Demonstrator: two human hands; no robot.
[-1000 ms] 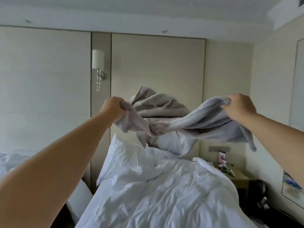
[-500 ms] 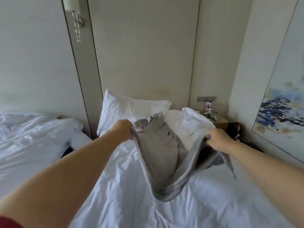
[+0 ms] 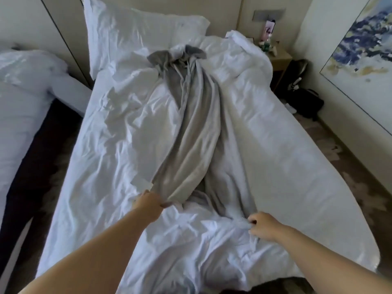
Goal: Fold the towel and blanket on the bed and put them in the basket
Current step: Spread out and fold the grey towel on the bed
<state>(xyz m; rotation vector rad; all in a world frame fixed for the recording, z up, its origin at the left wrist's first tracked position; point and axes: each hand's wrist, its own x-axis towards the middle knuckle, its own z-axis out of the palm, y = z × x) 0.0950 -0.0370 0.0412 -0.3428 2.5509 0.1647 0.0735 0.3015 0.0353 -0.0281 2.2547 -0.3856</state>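
Note:
A grey blanket (image 3: 191, 128) lies bunched in a long strip down the middle of the bed (image 3: 286, 155), over the rumpled white duvet. Its far end is crumpled near the pillow. My left hand (image 3: 149, 203) grips the near left corner of the grey blanket. My right hand (image 3: 263, 227) pinches the near right edge of the grey blanket where it meets the white duvet. No basket and no towel are in view.
A white pillow (image 3: 135, 32) leans at the headboard. A second bed (image 3: 21, 102) stands to the left across a dark floor gap. A nightstand (image 3: 277, 58) with small items and a dark bag (image 3: 305, 100) sit at the right, under a wall painting (image 3: 364, 49).
The grey blanket was up in the air between my hands; it has come down and now lies stretched along the bed. Both hands moved down and toward me, still holding its near corners.

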